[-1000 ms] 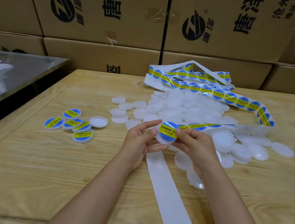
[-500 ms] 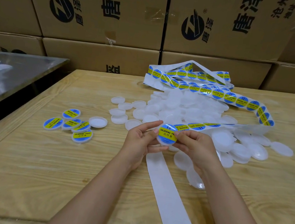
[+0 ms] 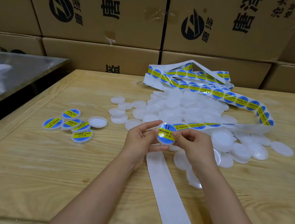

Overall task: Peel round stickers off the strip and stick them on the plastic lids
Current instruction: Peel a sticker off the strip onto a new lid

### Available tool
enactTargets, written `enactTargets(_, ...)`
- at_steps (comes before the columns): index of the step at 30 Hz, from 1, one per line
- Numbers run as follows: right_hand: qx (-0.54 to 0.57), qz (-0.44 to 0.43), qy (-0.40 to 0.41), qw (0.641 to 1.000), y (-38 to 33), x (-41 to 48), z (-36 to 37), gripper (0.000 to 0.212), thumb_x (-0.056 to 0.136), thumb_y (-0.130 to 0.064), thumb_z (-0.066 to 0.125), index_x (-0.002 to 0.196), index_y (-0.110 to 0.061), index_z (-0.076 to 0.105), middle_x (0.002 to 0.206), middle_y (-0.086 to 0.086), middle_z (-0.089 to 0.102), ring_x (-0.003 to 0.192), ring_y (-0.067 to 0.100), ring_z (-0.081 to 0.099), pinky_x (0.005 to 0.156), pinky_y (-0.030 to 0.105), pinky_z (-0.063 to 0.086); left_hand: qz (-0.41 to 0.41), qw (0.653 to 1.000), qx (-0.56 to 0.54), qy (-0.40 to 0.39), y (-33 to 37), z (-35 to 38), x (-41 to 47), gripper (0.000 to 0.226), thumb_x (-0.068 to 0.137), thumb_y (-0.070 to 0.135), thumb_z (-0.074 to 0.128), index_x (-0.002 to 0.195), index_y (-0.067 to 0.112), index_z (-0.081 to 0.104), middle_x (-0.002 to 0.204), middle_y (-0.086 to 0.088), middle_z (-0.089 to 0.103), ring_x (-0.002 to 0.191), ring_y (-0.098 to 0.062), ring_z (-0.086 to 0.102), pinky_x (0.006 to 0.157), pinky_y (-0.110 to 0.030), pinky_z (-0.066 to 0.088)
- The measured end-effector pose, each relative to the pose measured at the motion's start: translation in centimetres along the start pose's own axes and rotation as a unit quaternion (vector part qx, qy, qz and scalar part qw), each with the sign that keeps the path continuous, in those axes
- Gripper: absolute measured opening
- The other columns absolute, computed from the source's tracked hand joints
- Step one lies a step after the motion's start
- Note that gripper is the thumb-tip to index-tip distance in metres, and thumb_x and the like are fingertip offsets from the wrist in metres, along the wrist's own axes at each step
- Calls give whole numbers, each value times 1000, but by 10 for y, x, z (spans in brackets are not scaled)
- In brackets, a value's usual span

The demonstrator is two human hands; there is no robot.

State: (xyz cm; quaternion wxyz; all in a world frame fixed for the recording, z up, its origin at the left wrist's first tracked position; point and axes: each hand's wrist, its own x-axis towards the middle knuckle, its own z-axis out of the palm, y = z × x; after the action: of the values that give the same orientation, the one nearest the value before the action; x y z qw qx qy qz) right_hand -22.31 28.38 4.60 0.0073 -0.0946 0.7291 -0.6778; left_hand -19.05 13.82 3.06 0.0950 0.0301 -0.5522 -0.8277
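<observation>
A white plastic lid (image 3: 166,135) with a blue and yellow round sticker on its top is held just above the table between both hands. My left hand (image 3: 141,138) holds its left rim between thumb and fingers. My right hand (image 3: 192,142) pinches its right edge with curled fingers. The sticker strip (image 3: 218,94) loops from the far middle of the table round to the right and back to my hands. Its bare white backing (image 3: 168,195) trails toward the near edge. A heap of plain white lids (image 3: 194,113) lies behind and right of my hands.
Several stickered lids (image 3: 70,123) and one plain lid (image 3: 97,121) lie in a group at the left on the wooden table (image 3: 44,173). Printed cardboard boxes (image 3: 106,11) wall the far side. A steel table (image 3: 18,73) stands to the left across a gap.
The lid has tilted down and the sticker now lies flatter on it. My right hand's fingers have shifted along its right edge. My left hand has barely moved.
</observation>
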Motion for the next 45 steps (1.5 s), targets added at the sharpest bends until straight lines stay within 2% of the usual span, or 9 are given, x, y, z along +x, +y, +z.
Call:
enactTargets(5, -81, -63, 41, 994, 3, 0, 5, 14, 81, -18, 70, 68, -20, 65, 66, -4, 69, 71, 15, 68, 72, 32, 53, -2, 1000, -10, 15, -1, 2, 1, 22, 94, 0, 49, 106, 12, 63, 84, -12, 74, 76, -28, 72, 58, -29, 57)
enactTargets(11, -139, -125, 86, 979, 7, -2, 11, 21, 82, -17, 69, 70, -29, 57, 66, -14, 65, 68, -4, 62, 64, 16, 48, -10, 998, -51, 20, 0, 6, 0, 21, 93, 0, 50, 109, 8, 60, 82, -11, 74, 70, -25, 72, 57, -29, 57)
enactTargets(16, -78, -139, 93, 983, 8, -5, 15, 27, 82, -16, 69, 101, -29, 55, 77, -17, 67, 75, -7, 64, 63, 8, 47, -24, 995, -95, 21, 0, 6, -1, 20, 92, 0, 51, 107, 8, 62, 84, -12, 74, 71, -26, 72, 57, -31, 57)
enactTargets(20, -70, -148, 110, 980, 9, -5, 19, 18, 85, -14, 66, 81, -32, 64, 71, -23, 66, 71, -8, 63, 64, 4, 44, -36, 990, -135, 1, 1, 3, -1, 21, 93, -1, 47, 107, 8, 61, 86, -13, 74, 72, -27, 72, 58, -33, 58)
enactTargets(23, -48, -136, 142, 979, 11, -4, 21, 20, 86, -16, 65, 73, -30, 63, 66, -19, 66, 65, -2, 63, 62, 11, 48, -47, 990, -135, -14, 0, 3, -2, 22, 95, 0, 45, 108, 9, 61, 88, -12, 74, 74, -27, 72, 58, -33, 58)
enactTargets(31, 2, -78, 212, 974, 13, -2, 29, 24, 79, -33, 72, 72, -19, 54, 66, -9, 63, 63, 0, 59, 60, 13, 45, -38, 993, -100, -46, -3, 10, -6, 24, 93, 1, 48, 108, 13, 62, 90, -11, 73, 80, -25, 72, 63, -35, 59)
enactTargets(36, -26, -67, 192, 979, 11, -6, 34, 39, 71, -40, 77, 85, -21, 46, 80, -8, 61, 72, 1, 60, 63, 16, 47, -37, 994, -95, -50, -4, 12, -6, 24, 92, 6, 51, 111, 15, 63, 97, -12, 73, 85, -24, 71, 65, -34, 58)
enactTargets(40, -42, -99, 137, 985, 12, -10, 41, 48, 71, -34, 80, 96, -22, 41, 93, -8, 57, 84, 0, 58, 65, 9, 43, -55, 987, -142, -44, -2, 5, -2, 25, 91, 6, 47, 109, 12, 63, 98, -15, 72, 84, -30, 71, 64, -37, 58)
enactTargets(45, -35, -124, 87, 988, 11, -11, 44, 43, 74, -28, 78, 100, -26, 44, 99, -5, 61, 88, 3, 61, 71, 17, 49, -53, 983, -172, -36, 3, -2, -1, 35, 71, 16, 65, 106, 8, 65, 96, -17, 71, 82, -32, 71, 63, -38, 58)
